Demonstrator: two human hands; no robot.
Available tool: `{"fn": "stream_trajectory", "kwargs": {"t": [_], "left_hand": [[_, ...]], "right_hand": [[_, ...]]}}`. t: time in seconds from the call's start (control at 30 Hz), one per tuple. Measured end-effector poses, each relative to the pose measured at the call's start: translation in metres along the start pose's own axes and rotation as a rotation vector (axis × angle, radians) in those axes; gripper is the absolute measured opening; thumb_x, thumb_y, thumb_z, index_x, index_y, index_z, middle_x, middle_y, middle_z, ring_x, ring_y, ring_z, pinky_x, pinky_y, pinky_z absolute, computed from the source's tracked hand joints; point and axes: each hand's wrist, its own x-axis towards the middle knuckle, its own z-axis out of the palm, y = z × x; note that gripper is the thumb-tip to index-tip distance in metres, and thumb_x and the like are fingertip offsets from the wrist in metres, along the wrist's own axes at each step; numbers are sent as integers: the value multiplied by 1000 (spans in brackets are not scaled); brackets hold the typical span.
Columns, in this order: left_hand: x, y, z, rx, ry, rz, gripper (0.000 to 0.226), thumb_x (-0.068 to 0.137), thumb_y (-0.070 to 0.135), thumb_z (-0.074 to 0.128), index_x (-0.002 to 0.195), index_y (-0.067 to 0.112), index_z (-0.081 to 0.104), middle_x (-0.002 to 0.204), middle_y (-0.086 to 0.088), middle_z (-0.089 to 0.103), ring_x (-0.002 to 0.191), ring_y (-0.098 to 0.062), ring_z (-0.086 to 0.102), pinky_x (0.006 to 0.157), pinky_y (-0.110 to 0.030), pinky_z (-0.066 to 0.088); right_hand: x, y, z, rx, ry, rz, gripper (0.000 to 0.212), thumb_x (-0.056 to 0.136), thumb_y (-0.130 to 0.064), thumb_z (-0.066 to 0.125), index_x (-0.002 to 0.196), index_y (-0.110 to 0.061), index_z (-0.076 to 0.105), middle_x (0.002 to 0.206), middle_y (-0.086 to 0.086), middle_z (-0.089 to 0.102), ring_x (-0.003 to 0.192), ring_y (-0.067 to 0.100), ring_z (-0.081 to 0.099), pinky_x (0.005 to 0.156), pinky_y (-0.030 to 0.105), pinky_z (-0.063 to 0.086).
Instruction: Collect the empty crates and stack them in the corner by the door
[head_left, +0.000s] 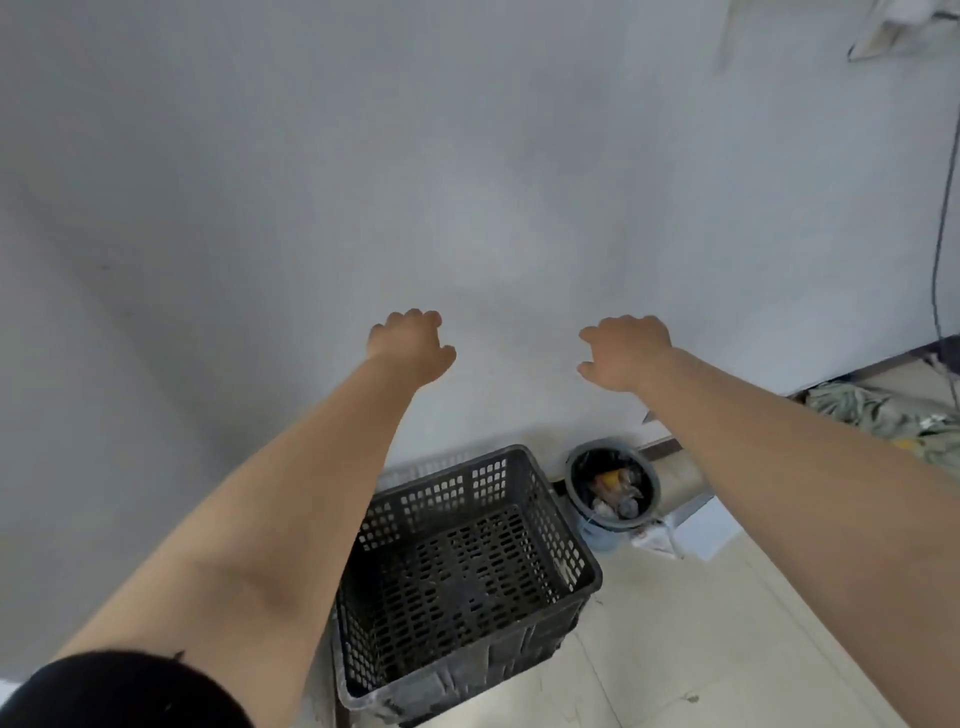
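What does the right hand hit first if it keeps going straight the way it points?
Probably the pale wall. The right hand is raised, empty, fingers loosely curled, with nothing visible between it and the wall. The black crate sits well below that line. Depth is unclear.

Left arm (291, 519) hides crate (467, 571) left wall; bucket (613, 488) contents too small.

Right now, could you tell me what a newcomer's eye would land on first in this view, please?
Two bare arms stretch forward, the left hand and right hand loosely curled in front of the plain pale grey wall, holding nothing. Below them, on the light tiled floor against that wall, stands an empty black perforated plastic crate. Just right of it is a small round grey bin with rubbish inside.
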Motion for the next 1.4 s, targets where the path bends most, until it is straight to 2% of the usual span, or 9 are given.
{"fn": "stream_trajectory", "kwargs": {"t": [0.23, 0.47, 0.6, 0.8, 0.93, 1.07, 1.23, 1.4], "left_hand": [[-28, 91, -78, 163, 141, 237, 53, 94, 37, 44, 143, 18, 39, 139, -5, 46, 129, -26, 40, 100, -36, 33], [-85, 181, -111, 148, 205, 402, 53, 93, 36, 47, 141, 15, 40, 139, -7, 45, 129, -27, 39, 101, -37, 33], [-121, 241, -117, 172, 234, 543, 53, 93, 38, 46, 141, 14, 40, 138, -7, 45, 128, -27, 40, 99, -37, 34], [-184, 337, -114, 178, 245, 778, 54, 94, 39, 45, 142, 15, 39, 138, -7, 45, 128, -27, 40, 100, -38, 33], [-229, 400, -102, 160, 226, 960, 53, 93, 37, 46, 141, 14, 40, 139, -9, 44, 128, -29, 39, 100, -37, 33], [-270, 465, -93, 152, 218, 1158, 51, 93, 38, 47, 137, 13, 44, 137, -12, 47, 126, -30, 42, 97, -37, 35], [-324, 544, -88, 132, 207, 1408, 52, 94, 42, 45, 138, 14, 42, 136, -11, 47, 125, -31, 42, 94, -39, 38], [-383, 613, -81, 124, 204, 1619, 52, 93, 45, 45, 137, 16, 43, 138, -10, 46, 128, -31, 41, 99, -41, 35]], "right_hand": [[-89, 73, -50, -12, 103, 243, 57, 97, -49, 37, 145, -20, 33, 138, 7, 46, 124, 27, 46, 92, 37, 37], [-205, 134, -52, 36, 137, 452, 60, 96, -50, 39, 147, -19, 29, 140, 6, 43, 126, 27, 43, 96, 37, 34], [-278, 165, -41, 32, 96, 582, 63, 96, -51, 37, 149, -19, 25, 143, 6, 41, 128, 27, 40, 96, 38, 34], [-387, 203, -16, 84, 55, 818, 57, 95, -49, 43, 142, -19, 34, 140, 7, 44, 129, 28, 40, 100, 41, 33], [-454, 220, 6, 118, -9, 984, 58, 96, -42, 46, 146, -18, 30, 144, 10, 40, 133, 31, 36, 105, 45, 30], [-517, 237, 29, 151, -81, 1141, 63, 95, -48, 45, 148, -18, 28, 145, 10, 40, 134, 31, 35, 107, 46, 29], [-588, 252, 48, 168, -148, 1364, 60, 92, -48, 48, 143, -19, 35, 140, 7, 45, 130, 29, 40, 102, 42, 32], [-652, 261, 65, 165, -238, 1599, 60, 91, -48, 49, 142, -20, 36, 141, 6, 45, 131, 27, 39, 102, 43, 32]]}}
